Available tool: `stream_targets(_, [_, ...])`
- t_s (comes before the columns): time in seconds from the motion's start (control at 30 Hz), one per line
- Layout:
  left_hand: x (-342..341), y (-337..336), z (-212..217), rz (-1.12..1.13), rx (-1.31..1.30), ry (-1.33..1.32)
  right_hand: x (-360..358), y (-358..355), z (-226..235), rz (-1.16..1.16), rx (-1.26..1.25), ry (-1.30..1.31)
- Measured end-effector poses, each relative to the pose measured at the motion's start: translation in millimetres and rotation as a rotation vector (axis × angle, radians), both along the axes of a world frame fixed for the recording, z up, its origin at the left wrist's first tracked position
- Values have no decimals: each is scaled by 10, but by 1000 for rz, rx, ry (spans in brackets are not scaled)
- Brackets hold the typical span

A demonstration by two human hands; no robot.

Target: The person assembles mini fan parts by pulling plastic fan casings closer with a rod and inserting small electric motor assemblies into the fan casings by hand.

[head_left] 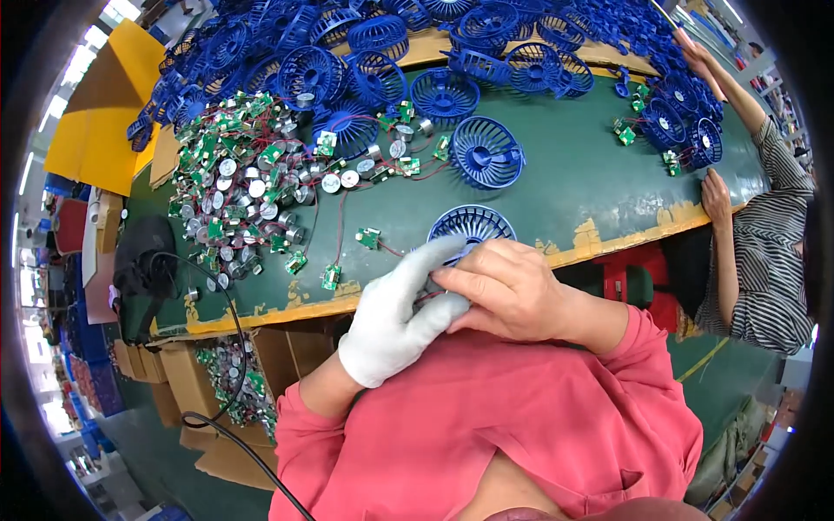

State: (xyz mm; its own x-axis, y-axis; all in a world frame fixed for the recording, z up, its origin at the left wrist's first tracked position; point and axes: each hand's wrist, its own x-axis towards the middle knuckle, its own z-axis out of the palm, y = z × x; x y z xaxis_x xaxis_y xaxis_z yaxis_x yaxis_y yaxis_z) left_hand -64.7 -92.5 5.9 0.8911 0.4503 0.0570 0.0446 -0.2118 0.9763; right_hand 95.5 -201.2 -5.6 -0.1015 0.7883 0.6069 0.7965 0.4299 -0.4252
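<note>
I see blue fan grille (470, 224) at near desk (556, 187) edge, just beyond both hands, partly hidden by them. Left hand (395, 314), white-gloved, curled shut round small part I can't make out. Right hand (506, 288) bare, fingers pinched on same part, red wire showing. Cardboard box (228, 369) under desk holds motors, green boards. Pile of motors (248, 187) on desk left.

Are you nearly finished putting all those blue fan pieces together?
Not nearly. In hand: the gloved left hand and bare right hand hold one blue fan grille at the table edge. Left: a big pile of small motors with green circuit boards and a heap of empty blue grilles. No finished ones are clearly visible.
</note>
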Motion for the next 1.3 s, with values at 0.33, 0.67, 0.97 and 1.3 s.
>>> stream_targets(0.33, [29, 149, -67, -51, 869, 178, 202, 45, 105, -186, -250, -412])
stream_targets(0.67, [4, 234, -170, -17, 981, 108, 304, 191, 100, 36, -318, -490])
stream_targets(0.97, [-22, 230, -224, -2, 891, 111, 323, 261, 152, 73, -396, -480])
stream_targets(1.3, [-178, 543, 42, 260, 627, -72, 539, 380, 194, 4, -218, 5])
